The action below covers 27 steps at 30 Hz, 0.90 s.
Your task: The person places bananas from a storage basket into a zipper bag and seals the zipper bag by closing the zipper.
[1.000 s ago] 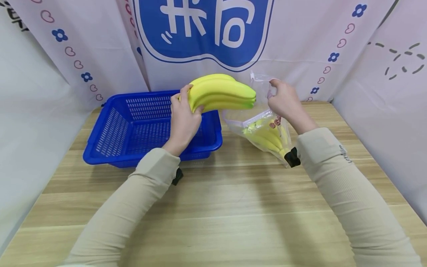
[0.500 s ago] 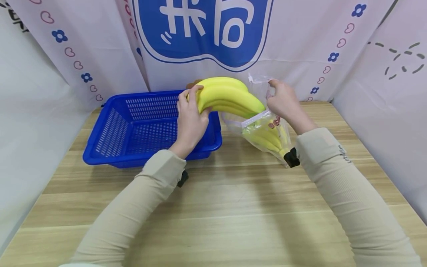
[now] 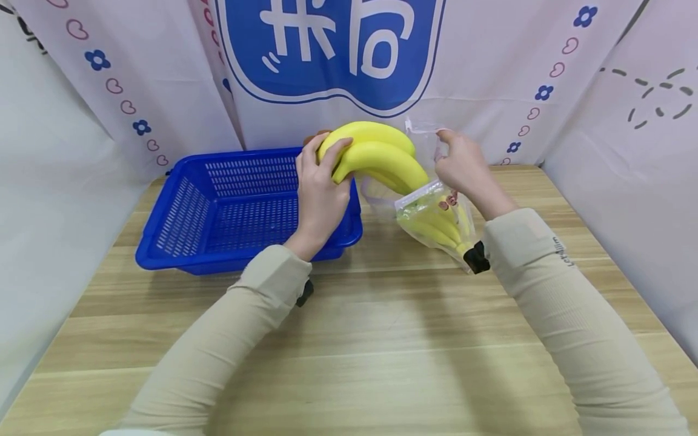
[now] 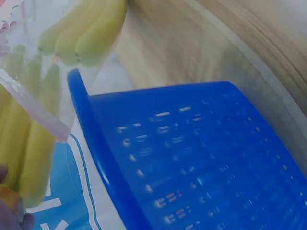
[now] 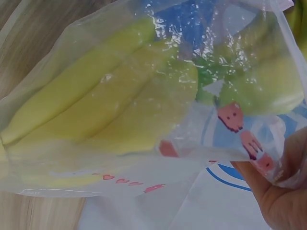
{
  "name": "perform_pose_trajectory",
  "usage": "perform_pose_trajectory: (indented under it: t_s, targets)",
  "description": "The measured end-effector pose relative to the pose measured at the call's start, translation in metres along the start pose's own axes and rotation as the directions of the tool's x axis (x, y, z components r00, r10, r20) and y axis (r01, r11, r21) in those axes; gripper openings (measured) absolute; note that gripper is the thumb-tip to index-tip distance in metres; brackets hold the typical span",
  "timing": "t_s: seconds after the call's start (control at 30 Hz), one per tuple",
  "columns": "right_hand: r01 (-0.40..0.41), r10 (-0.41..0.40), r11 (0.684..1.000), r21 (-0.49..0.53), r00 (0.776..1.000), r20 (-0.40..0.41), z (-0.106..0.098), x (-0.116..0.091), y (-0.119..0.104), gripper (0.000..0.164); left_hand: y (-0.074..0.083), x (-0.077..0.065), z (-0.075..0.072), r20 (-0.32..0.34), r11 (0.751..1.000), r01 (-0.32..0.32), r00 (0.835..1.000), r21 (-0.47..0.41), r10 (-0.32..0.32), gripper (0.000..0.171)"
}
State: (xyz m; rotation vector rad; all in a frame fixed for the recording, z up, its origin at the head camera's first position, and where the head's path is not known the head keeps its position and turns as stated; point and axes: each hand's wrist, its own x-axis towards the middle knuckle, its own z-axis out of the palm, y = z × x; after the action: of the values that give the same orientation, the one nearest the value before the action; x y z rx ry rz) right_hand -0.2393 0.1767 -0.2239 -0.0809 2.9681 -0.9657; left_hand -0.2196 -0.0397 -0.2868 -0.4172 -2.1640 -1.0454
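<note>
My left hand [image 3: 322, 197] grips a bunch of yellow bananas [image 3: 382, 154] by its stem end, fingers over the top. The green-tinged tips point down to the right, inside the mouth of a clear zip bag [image 3: 415, 195]. My right hand [image 3: 466, 169] pinches the bag's rim and holds the mouth open. A second banana bunch [image 3: 433, 224] lies in the bag, its stem end toward the bottom. Through the film in the right wrist view, the bagged bunch [image 5: 91, 100] faces the held bunch [image 5: 259, 81]. Pink prints mark the bag.
A blue perforated basket [image 3: 207, 263] stands on the wooden table [image 3: 382, 351], left of the bag and partly behind my left arm. A white cloth [image 3: 480, 36] with a blue emblem hangs at the back. A black wrist device [image 3: 476, 257] overlaps the bag's lower end.
My left hand has moved slightly right and tilted the held bananas downward, so their tips went from beside the bag into its mouth. The right hand has stayed almost still.
</note>
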Motion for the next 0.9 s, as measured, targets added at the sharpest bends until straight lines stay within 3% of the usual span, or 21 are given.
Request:
perform_pose_trajectory:
  t_s: [0.2, 0.6, 0.73, 0.9]
  targets:
    - [0.000, 0.000, 1.000, -0.002, 1.000, 0.004, 0.001, -0.001, -0.001, 0.058, 0.003, 0.000, 0.005, -0.032, 0.999, 0.025, 0.999, -0.021, -0.025, 0.038]
    - [-0.020, 0.020, 1.000, 0.013, 1.000, 0.007, 0.001, 0.001, -0.003, 0.059, 0.005, -0.007, 0.011, -0.035, 0.996, -0.084, 0.996, -0.026, 0.083, 0.039]
    - [-0.023, 0.023, 0.999, 0.026, 1.000, 0.009, 0.002, 0.000, -0.004, 0.061, 0.007, -0.005, 0.012, 0.012, 0.996, -0.078, 0.997, -0.040, 0.078, 0.042]
    - [-0.030, 0.030, 0.999, 0.041, 0.999, 0.019, 0.003, 0.000, -0.005, 0.064, 0.009, -0.005, 0.013, 0.114, 1.000, -0.013, 0.993, -0.022, 0.015, 0.049]
